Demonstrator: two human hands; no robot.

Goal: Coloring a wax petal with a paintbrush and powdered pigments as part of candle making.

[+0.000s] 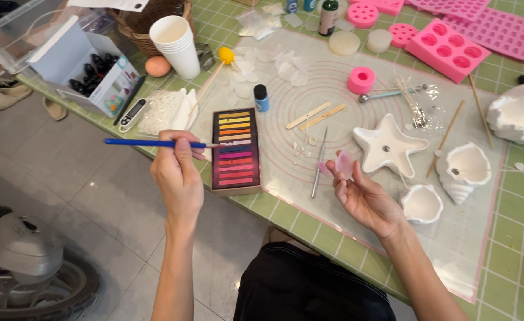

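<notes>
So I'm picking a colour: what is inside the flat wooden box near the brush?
The flat wooden box holds a row of pastel sticks, yellow through orange, purple, pink and red. Whatever lies beneath the sticks is covered.

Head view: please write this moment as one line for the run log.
left hand: holds blue brush | brush tip: at pastel box | right hand: holds pink petal

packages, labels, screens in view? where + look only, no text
Open box: far left of the table, white and light blue, dark pieces inside.
Digital thermometer: beside the box, slim, white, small grey screen.
Pastel tray: table's near edge by the left hand, rows of coloured sticks.
Green bottle: far edge, dark, white label.
</notes>
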